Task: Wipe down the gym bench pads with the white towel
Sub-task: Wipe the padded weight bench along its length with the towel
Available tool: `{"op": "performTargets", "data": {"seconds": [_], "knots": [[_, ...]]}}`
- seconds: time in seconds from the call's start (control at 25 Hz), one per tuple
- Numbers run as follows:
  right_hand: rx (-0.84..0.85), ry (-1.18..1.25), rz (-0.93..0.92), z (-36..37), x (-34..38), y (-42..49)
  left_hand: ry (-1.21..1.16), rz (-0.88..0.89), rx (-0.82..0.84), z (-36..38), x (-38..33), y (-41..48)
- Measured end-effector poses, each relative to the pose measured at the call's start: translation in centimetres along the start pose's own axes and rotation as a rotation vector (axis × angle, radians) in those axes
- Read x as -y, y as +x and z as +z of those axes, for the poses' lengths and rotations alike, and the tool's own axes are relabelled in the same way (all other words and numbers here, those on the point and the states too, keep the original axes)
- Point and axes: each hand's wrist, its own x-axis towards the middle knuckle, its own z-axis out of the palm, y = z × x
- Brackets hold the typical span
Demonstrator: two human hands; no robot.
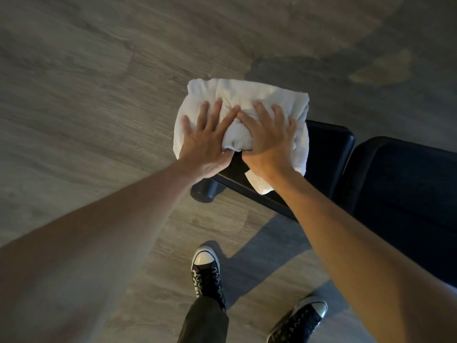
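Observation:
A white towel (244,95) lies bunched over the left end of the smaller black bench pad (326,144), covering most of it and hanging past its end. My left hand (207,139) presses flat on the towel's left half, fingers spread. Beside it, my right hand (267,137) presses on the right half, with its thumb tucked under a fold. The two hands touch at the forefingers. A larger black pad (405,184) continues to the right, separated by a narrow gap.
A round black foot (204,191) of the bench frame sticks out below my left wrist. My two black sneakers (206,273) stand on the grey wood-look floor (86,95) in front of the bench.

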Motion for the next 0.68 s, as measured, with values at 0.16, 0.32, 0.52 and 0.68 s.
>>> {"op": "performTargets", "data": {"seconds": [0.16, 0.32, 0.52, 0.68], "knots": [[-0.059, 0.046, -0.041, 0.9, 1.4, -6.0, -0.011, 0.002, 0.042, 1.9, -0.3, -6.2], [-0.039, -0.015, -0.052, 2.1, 1.4, -13.0, 0.018, 0.056, 0.087, 4.7, -2.3, -12.1], [-0.013, -0.027, -0.032, -0.2, -3.4, -12.6, 0.036, 0.141, 0.113, 3.6, -5.1, -8.2], [0.044, -0.078, 0.066, -3.8, -9.3, -5.1, -0.006, 0.113, 0.139, -0.2, -9.6, 1.1]]}}
